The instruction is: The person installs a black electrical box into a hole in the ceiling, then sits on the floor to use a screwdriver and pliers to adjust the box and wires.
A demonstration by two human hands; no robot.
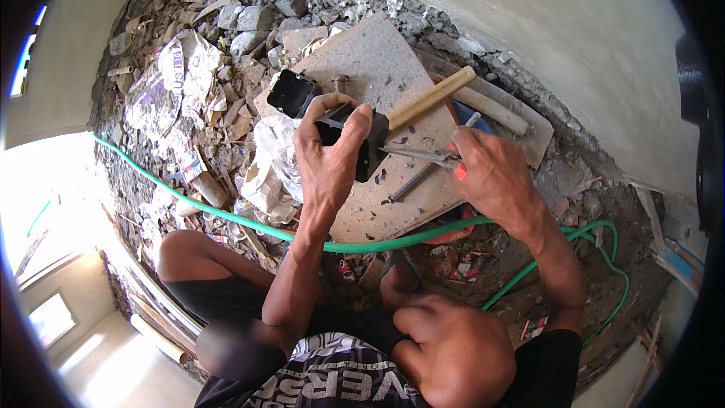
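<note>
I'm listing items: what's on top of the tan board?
An open black box, wooden handle, dark rod and black scraps. Anything behind the left hand and held box is hidden.

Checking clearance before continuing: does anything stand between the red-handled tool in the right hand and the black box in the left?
Nothing visible does. The tips of the red-handled tool are right at the side of the black box; whether they touch is unclear. The wooden stick lies just beyond, outside that gap.
</note>
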